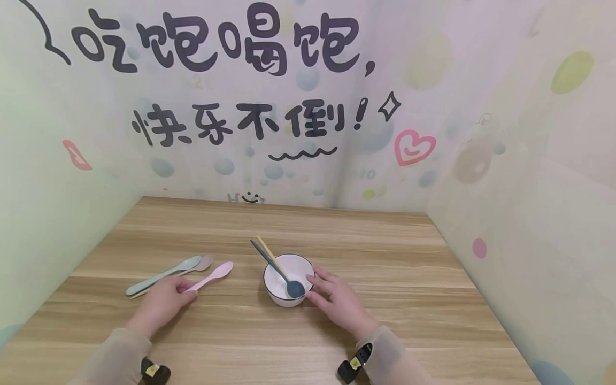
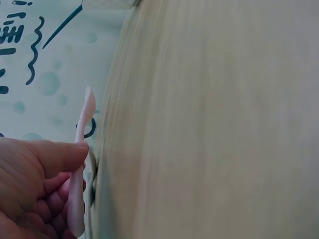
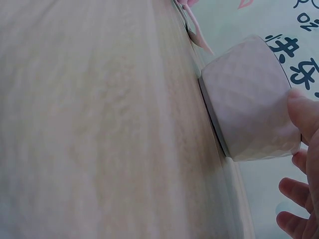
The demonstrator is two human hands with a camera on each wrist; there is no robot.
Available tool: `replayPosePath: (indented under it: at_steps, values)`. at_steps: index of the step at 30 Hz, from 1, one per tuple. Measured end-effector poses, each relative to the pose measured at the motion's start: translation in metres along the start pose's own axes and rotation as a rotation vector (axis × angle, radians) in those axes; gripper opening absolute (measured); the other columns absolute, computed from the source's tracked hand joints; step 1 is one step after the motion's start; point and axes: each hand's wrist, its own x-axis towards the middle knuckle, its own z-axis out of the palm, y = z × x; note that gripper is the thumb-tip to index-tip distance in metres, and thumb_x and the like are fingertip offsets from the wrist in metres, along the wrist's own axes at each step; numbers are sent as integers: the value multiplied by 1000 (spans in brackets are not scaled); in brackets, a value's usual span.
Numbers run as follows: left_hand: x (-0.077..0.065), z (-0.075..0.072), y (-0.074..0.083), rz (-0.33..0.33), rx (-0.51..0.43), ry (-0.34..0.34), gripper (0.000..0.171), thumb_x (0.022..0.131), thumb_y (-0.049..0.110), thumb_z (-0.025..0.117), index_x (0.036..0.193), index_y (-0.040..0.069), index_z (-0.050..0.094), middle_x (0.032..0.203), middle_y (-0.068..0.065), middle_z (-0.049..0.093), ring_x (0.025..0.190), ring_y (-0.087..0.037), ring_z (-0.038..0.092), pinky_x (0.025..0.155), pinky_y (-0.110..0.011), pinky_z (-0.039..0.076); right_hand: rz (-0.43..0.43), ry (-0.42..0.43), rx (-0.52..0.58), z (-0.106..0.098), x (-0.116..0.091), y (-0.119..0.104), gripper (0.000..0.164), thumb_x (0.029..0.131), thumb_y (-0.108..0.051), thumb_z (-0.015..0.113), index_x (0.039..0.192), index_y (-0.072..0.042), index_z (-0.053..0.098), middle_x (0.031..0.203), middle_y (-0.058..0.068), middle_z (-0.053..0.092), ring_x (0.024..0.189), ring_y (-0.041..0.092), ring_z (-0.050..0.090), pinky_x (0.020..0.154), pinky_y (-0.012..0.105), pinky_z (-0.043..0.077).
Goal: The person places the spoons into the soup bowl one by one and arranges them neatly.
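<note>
My left hand pinches the handle of a pink spoon between thumb and fingers. In the left wrist view the spoon points away from the thumb, its bowl end free. My right hand holds the right side of a white bowl with a dark rim, thumb and fingertips at the edge. Inside the bowl lean a dark blue spoon and a second utensil with a yellowish handle. The right wrist view shows the bowl's faceted outer wall standing on the table.
Beside my left hand lie a pale blue-green spoon and a greyish spoon, partly overlapping. The wood-grain table meets a printed wall at the back, with more wall on both sides.
</note>
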Motion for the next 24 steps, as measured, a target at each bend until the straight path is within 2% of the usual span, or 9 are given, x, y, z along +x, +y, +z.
replayPosePath:
  at_steps: [9,13,21,24]
  values:
    - [1,-21,17,59,-19,-25,20,85,19,68,98,3,67,75,-2,57,66,-18,48,59,-33,38,-6,1,12,0,0,0,47,93,-42,61,131,-13,61,146,8,46,131,28,45,104,46,37]
    - [2,-28,25,122,-33,-17,12,86,14,68,94,4,67,73,-2,55,63,-18,45,57,-32,37,-10,2,7,-1,0,-1,47,93,-41,62,131,-13,61,145,9,46,131,29,45,104,46,37]
    - [2,-35,39,252,53,-7,9,84,15,72,89,8,68,74,2,54,66,-15,45,59,-33,37,-11,-6,9,-2,0,-2,47,93,-41,61,131,-13,60,145,10,45,131,29,44,104,46,36]
    - [3,-37,46,266,79,-8,10,83,18,74,88,10,69,75,2,56,67,-15,46,61,-33,38,-13,-2,-1,-2,0,-1,47,93,-41,61,131,-14,61,146,8,45,131,28,45,104,45,37]
